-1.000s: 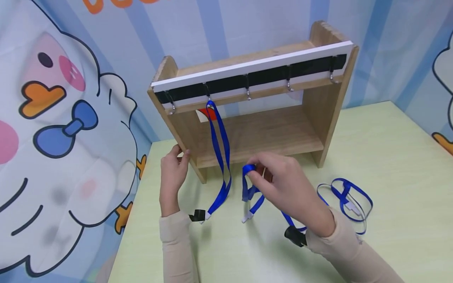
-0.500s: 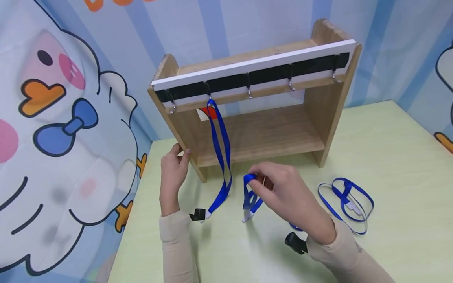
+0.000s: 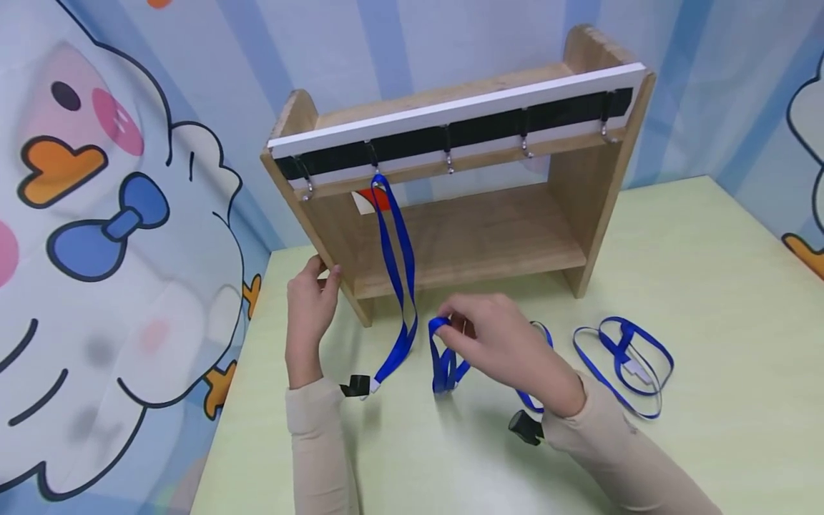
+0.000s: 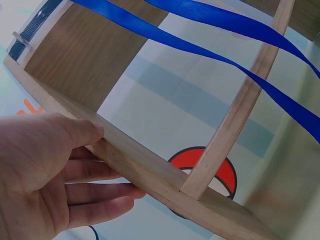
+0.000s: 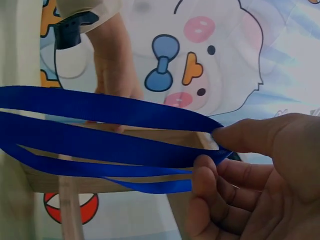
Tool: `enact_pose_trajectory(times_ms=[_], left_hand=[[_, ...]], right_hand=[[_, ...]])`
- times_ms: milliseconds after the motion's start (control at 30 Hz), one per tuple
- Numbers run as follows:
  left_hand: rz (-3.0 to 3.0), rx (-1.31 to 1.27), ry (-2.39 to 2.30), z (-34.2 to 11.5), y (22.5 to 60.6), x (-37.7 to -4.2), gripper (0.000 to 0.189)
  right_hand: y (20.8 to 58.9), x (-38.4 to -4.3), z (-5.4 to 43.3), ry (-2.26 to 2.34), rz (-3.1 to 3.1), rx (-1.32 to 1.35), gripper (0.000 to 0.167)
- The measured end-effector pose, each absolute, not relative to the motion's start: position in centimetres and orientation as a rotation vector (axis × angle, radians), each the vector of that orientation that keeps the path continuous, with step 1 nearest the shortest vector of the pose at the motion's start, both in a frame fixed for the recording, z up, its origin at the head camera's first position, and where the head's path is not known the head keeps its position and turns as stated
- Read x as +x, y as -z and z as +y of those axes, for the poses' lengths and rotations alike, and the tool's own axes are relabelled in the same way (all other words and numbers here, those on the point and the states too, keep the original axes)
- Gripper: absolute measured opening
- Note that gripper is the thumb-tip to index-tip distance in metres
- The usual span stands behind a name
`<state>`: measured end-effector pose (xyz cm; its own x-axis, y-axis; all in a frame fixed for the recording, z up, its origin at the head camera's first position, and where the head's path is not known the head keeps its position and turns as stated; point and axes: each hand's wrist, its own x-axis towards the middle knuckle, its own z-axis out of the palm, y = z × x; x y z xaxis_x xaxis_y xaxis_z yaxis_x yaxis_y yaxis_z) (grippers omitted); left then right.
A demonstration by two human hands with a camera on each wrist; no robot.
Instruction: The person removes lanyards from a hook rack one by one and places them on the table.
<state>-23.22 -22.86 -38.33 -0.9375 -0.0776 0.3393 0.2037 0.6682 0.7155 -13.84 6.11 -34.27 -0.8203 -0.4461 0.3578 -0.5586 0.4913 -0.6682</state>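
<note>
My left hand (image 3: 309, 304) holds the left side panel of a small wooden shelf (image 3: 476, 232). In the left wrist view its thumb lies on the panel's front edge, with the fingers along the outer side. My right hand (image 3: 508, 343) pinches a blue lanyard (image 5: 125, 107) between thumb and fingertips, in front of the shelf and above the table. Loops of that strap hang below the fingers, and part is hidden behind the hand. A second blue lanyard (image 3: 405, 336) hangs from the second hook (image 3: 375, 161) from the left, its white clip end low beside the left wrist.
Several metal hooks (image 3: 449, 161) line the black strip on the shelf's white front rail. Another blue lanyard (image 3: 621, 350) lies loosely looped on the pale green table (image 3: 695, 272), right of the right hand. A cartoon-printed cloth (image 3: 438, 36) stands behind the shelf.
My right hand has lowered slightly and shifted a little left with the lanyard. The white clip seen below it earlier is now mostly hidden behind the strap. The left hand keeps its hold.
</note>
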Motion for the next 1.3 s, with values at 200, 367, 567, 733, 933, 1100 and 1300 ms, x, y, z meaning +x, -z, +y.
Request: enact_pose_trajectory(times_ms=[200, 367, 567, 733, 933, 1100, 1300], left_hand=[[-2.551, -0.077, 1.154, -22.8, 38.2, -23.1, 0.040], [-2.557, -0.077, 1.151, -22.8, 38.2, -23.2, 0.040], [-2.553, -0.081, 1.148, -22.8, 38.2, -23.2, 0.040], [-2.558, -0.074, 1.147, -22.8, 38.2, -23.1, 0.040], [-2.557, -0.074, 1.146, -22.9, 38.1, -23.1, 0.040], [-2.543, -0.092, 1.144, -23.1, 38.2, -23.2, 0.039], [-2.544, -0.095, 1.166, -23.1, 38.3, -23.3, 0.039]], right_hand=[[35.3, -15.3, 5.9, -1.205, -2.675, 0.899, 0.013], [36.1, -16.3, 5.9, -1.217, -2.732, 0.902, 0.013], [37.2, -17.4, 5.7, -1.171, -2.839, 0.875, 0.013], [38.2, -18.0, 5.6, -1.144, -2.927, 0.855, 0.015], [39.5, -18.8, 5.5, -1.089, -2.990, 0.843, 0.015], [40.2, -19.3, 5.4, -1.070, -2.998, 0.869, 0.011], [40.9, -19.7, 5.3, -1.042, -3.022, 0.882, 0.008]])
